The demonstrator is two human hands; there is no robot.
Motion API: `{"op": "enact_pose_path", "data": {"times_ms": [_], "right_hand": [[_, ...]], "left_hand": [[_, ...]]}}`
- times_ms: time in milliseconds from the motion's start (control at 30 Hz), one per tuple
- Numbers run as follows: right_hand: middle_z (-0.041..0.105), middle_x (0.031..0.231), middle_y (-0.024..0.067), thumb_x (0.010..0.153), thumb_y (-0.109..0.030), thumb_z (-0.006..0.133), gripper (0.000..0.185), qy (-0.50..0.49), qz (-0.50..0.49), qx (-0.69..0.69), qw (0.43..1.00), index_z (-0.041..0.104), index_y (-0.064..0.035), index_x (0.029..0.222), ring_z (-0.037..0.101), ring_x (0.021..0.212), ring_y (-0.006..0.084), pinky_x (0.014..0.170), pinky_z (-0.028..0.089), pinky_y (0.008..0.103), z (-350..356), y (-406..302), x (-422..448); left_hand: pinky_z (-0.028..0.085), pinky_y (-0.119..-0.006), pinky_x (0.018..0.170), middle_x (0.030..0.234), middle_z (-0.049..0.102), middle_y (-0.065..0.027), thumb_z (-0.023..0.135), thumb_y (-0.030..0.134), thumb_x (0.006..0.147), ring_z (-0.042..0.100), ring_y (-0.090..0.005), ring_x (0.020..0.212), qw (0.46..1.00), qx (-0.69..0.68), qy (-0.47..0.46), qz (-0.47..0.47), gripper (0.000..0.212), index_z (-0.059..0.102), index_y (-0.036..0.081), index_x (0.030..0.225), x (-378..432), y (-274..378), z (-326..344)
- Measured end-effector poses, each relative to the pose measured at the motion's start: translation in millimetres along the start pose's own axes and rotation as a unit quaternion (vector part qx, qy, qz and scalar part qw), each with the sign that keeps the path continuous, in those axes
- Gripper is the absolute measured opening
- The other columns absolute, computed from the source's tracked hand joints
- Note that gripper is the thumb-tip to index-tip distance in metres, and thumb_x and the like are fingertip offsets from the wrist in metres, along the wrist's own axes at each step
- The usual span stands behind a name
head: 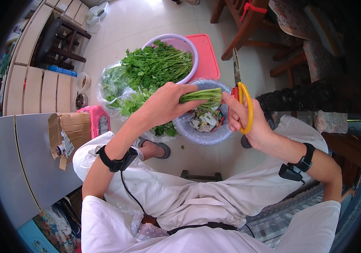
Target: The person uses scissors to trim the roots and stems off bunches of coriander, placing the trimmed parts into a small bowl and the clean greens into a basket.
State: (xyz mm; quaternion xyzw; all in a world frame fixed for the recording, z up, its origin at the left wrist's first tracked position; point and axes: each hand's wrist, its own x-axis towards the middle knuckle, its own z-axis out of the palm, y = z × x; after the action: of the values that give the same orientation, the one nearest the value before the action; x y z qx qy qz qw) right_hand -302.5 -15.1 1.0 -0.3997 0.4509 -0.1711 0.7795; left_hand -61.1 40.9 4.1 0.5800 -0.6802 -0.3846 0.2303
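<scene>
My left hand (167,101) grips a bunch of green leafy stems (203,96), like cilantro, with the stem ends pointing right. My right hand (247,118) holds yellow-handled scissors (246,107), blades upward, while its fingertips are at the stem ends. Below the bunch stands a basin lined with clear plastic (194,139), holding scraps and crumpled waste. Behind it, a heap of leafy greens with long stems (164,63) fills a purple plastic colander (195,60). More greens lie in a clear plastic bag (107,79) at its left.
A red plastic board or lid (210,60) lies partly under the colander. Wooden chairs (247,31) stand at the upper right. On the left are a cardboard box (76,126), a pink package (93,117), small round containers (83,81) and a dark stool (60,44).
</scene>
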Motion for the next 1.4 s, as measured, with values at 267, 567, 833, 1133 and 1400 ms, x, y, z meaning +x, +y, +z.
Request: {"op": "enact_pose_path", "data": {"times_ms": [267, 567, 833, 1133, 1400], "right_hand": [[0.050, 0.057, -0.0032, 0.099, -0.029, 0.070, 0.029, -0.012, 0.009, -0.011, 1.000, 0.063, -0.0014, 0.103, 0.048, 0.047, 0.0066, 0.054, 0.046, 0.0269, -3.5, 1.6, 4.0], [0.050, 0.058, -0.0034, 0.099, -0.026, 0.071, 0.026, -0.015, 0.016, -0.002, 1.000, 0.062, -0.0020, 0.104, 0.047, 0.048, 0.0061, 0.054, 0.045, 0.0266, -3.5, 1.4, 2.7], [0.049, 0.057, -0.0039, 0.098, -0.027, 0.071, 0.024, -0.025, 0.028, 0.000, 0.999, 0.062, -0.0044, 0.099, 0.046, 0.047, 0.0056, 0.052, 0.044, 0.0264, -5.5, 3.4, 3.8], [0.047, 0.061, -0.0035, 0.096, -0.019, 0.073, 0.023, -0.008, 0.057, -0.004, 0.998, 0.061, -0.0015, 0.107, 0.043, 0.049, 0.0063, 0.050, 0.038, 0.0260, -0.4, 1.4, 1.7], [0.051, 0.061, -0.0036, 0.096, -0.023, 0.073, 0.026, -0.023, 0.054, -0.013, 0.998, 0.062, -0.0016, 0.107, 0.047, 0.048, 0.0063, 0.054, 0.045, 0.0267, -1.9, 0.9, 3.2]], "left_hand": [[0.046, -0.039, 0.061, 0.071, 0.060, -0.0196, 0.072, 0.021, 0.095, 0.047, -0.0291, 0.058, 1.000, 0.011, -0.001, 0.003, 0.026, 0.064, -0.003, 0.096, -0.5, -2.6, 0.9], [0.045, -0.039, 0.061, 0.071, 0.060, -0.0193, 0.070, 0.023, 0.097, 0.048, -0.0293, 0.058, 1.000, 0.000, -0.009, -0.004, 0.026, 0.065, -0.003, 0.098, -0.5, -3.8, 2.5], [0.045, -0.039, 0.059, 0.070, 0.059, -0.0188, 0.070, 0.022, 0.096, 0.047, -0.0285, 0.057, 1.000, 0.010, -0.012, -0.003, 0.025, 0.067, -0.002, 0.100, -1.2, -5.2, 2.5], [0.044, -0.039, 0.057, 0.067, 0.058, -0.0179, 0.071, 0.022, 0.095, 0.047, -0.0276, 0.054, 1.000, 0.022, 0.003, 0.018, 0.023, 0.070, -0.001, 0.100, -1.7, -4.7, 2.6], [0.044, -0.038, 0.058, 0.067, 0.058, -0.0168, 0.070, 0.021, 0.096, 0.044, -0.0240, 0.056, 1.000, -0.013, -0.010, -0.024, 0.024, 0.069, -0.002, 0.101, -1.5, -1.9, 1.5]]}}
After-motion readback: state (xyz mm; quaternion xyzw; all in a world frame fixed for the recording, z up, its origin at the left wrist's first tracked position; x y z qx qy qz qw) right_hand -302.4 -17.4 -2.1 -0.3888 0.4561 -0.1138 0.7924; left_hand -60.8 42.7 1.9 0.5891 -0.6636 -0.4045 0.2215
